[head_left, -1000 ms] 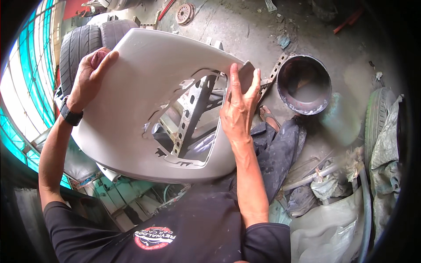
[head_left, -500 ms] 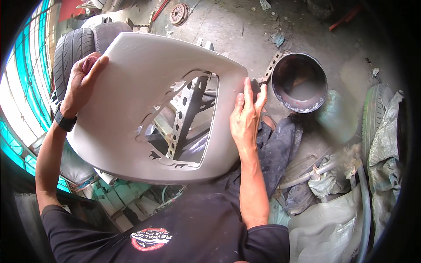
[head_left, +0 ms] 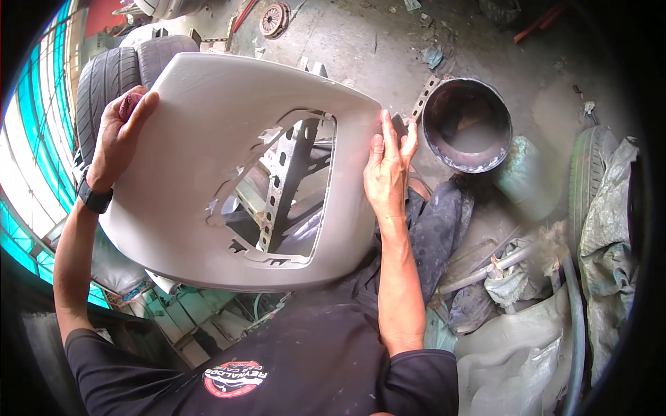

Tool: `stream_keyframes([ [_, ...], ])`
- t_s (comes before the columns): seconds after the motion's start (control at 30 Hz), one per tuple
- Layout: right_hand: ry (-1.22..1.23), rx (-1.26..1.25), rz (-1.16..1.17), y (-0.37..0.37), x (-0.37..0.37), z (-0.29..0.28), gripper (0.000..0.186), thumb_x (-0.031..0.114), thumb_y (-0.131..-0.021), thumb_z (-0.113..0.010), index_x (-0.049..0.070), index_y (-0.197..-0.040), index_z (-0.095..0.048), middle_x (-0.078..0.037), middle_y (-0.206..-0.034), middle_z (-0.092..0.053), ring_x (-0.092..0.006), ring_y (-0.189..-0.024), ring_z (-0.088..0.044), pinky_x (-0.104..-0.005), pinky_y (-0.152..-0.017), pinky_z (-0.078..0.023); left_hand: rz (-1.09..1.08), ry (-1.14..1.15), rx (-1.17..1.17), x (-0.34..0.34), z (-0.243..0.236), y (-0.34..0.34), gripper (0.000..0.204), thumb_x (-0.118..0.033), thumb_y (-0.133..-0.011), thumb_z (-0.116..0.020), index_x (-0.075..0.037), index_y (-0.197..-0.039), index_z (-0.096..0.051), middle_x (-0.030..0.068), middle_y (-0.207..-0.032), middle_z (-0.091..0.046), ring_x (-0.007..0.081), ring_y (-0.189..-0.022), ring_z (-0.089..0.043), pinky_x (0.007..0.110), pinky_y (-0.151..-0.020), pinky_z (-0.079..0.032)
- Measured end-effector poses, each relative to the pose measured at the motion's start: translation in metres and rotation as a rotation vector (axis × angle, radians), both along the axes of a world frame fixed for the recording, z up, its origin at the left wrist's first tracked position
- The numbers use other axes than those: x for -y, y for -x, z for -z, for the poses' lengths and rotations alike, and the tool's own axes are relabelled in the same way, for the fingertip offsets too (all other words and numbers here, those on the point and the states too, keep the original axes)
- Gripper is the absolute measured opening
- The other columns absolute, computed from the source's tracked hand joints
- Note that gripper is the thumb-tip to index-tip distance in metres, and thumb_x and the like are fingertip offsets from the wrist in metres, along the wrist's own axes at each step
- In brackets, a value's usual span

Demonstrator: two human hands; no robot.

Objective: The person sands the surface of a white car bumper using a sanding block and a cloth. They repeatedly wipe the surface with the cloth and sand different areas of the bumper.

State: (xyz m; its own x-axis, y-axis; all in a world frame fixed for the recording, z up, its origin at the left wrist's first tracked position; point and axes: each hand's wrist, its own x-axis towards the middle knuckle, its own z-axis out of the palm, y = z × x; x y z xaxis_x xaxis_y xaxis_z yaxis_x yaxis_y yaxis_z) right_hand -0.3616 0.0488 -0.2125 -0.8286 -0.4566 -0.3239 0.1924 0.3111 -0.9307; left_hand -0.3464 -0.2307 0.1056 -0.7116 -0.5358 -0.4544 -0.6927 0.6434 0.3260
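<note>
A pale grey, smooth car body panel (head_left: 208, 159) with a large, rough-edged cutout lies tilted before me on a stand. Through its opening shows a perforated metal bar (head_left: 279, 177). My left hand (head_left: 125, 139) is closed on the panel's far left edge, thumb on top, and a reddish-pink pad or cloth (head_left: 130, 105) sticks out between its fingers. At the right edge is my right hand (head_left: 388, 170), with one finger lying on the panel's face and others past the rim beside a dark piece (head_left: 399, 125). Part of its grip is hidden.
Right of the panel stands a dark, open-topped round metal container (head_left: 466, 128). Tyres (head_left: 107, 87) stand at the far left, another tyre (head_left: 590, 173) at the right beside crumpled sheeting (head_left: 614, 243). A round clutch-like disc (head_left: 275, 21) and scraps lie on the concrete floor (head_left: 347, 41).
The scene has slid slightly left and up in view, background included. My left hand and the panel's left edge have moved a little farther left. Both hands stay at the panel's edges.
</note>
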Motion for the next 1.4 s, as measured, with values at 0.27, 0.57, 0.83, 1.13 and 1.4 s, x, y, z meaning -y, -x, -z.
stream_keyframes([
  [0.27,0.114,-0.029,0.091,0.004,0.008,-0.009,0.059,-0.004,-0.092,-0.052,-0.008,-0.149,-0.036,-0.031,-0.152,-0.037,-0.0431,-0.146,-0.033,-0.0464,-0.121,-0.031,-0.03,-0.002,0.022,-0.004,-0.001,0.001,0.038,-0.034,-0.104,-0.062,-0.007,-0.078,-0.055,-0.0066,-0.073,-0.046,0.0009,-0.064,-0.04,0.021,-0.056,-0.032],
  [0.57,-0.004,-0.159,-0.105,0.015,0.01,0.022,0.065,-0.014,-0.086,-0.044,-0.008,-0.151,-0.035,-0.028,-0.159,-0.03,-0.044,-0.148,-0.029,-0.044,-0.125,-0.024,0.016,0.016,0.046,0.0,-0.004,0.001,0.036,-0.037,-0.103,-0.062,-0.007,-0.083,-0.059,-0.0082,-0.069,-0.046,0.0007,-0.061,-0.039,0.021,-0.055,-0.033],
  [0.83,0.096,-0.095,-0.015,0.009,0.021,0.001,0.069,-0.013,-0.088,-0.047,-0.004,-0.154,-0.031,-0.029,-0.161,-0.025,-0.0441,-0.15,-0.024,-0.0448,-0.126,-0.022,-0.052,-0.054,0.046,0.0,-0.002,0.002,0.035,-0.037,-0.103,-0.063,-0.007,-0.084,-0.06,-0.0079,-0.07,-0.049,0.0002,-0.062,-0.042,0.02,-0.056,-0.034],
  [1.13,0.158,-0.181,-0.02,-0.002,0.011,-0.003,0.071,-0.016,-0.083,-0.049,-0.003,-0.152,-0.038,-0.027,-0.158,-0.034,-0.0458,-0.147,-0.03,-0.0475,-0.123,-0.027,-0.053,-0.061,0.047,-0.002,-0.002,0.003,0.034,-0.037,-0.103,-0.063,-0.007,-0.086,-0.062,-0.0078,-0.071,-0.051,-0.0003,-0.062,-0.044,0.019,-0.056,-0.034],
  [1.4,0.128,-0.065,0.031,-0.024,0.018,-0.026,0.058,0.024,-0.107,-0.045,0.0,-0.157,-0.029,-0.024,-0.164,-0.024,-0.0397,-0.151,-0.025,-0.0584,-0.121,-0.019,-0.014,-0.011,0.032,-0.003,0.001,0.001,0.036,-0.037,-0.103,-0.062,-0.008,-0.082,-0.057,-0.0085,-0.069,-0.047,-0.0001,-0.062,-0.041,0.02,-0.055,-0.032],
])
